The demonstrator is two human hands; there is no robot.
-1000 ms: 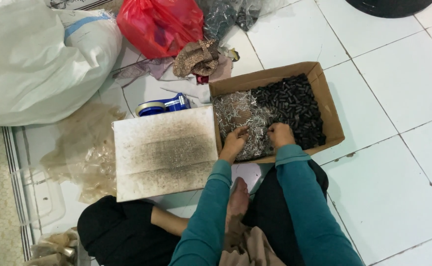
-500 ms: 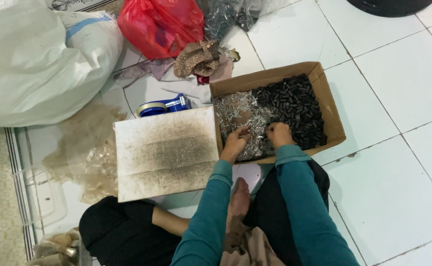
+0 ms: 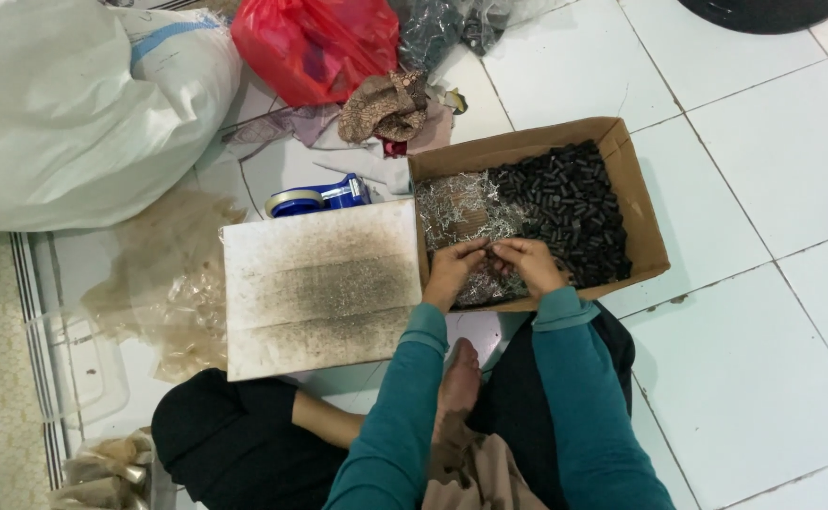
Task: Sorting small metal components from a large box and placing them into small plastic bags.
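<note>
An open cardboard box (image 3: 642, 227) lies on the tile floor in front of me. Its left part holds a heap of small silvery metal pieces (image 3: 456, 210), its right part a heap of small black cylinders (image 3: 570, 203). Both my hands are over the near edge of the box. My left hand (image 3: 452, 272) and my right hand (image 3: 530, 265) meet at the fingertips, pinched on something too small to make out. My teal sleeves reach down to my crossed legs.
A stained white board (image 3: 319, 288) lies left of the box, with a blue tape dispenser (image 3: 322, 198) behind it. Farther back are a red plastic bag (image 3: 315, 42), a large white sack (image 3: 74, 104) and crumpled cloth (image 3: 381, 104). Clear plastic wrap (image 3: 163, 274) lies at left.
My hands were a little apart over the silvery heap. Now their fingertips have come together above the near edge of the box.
</note>
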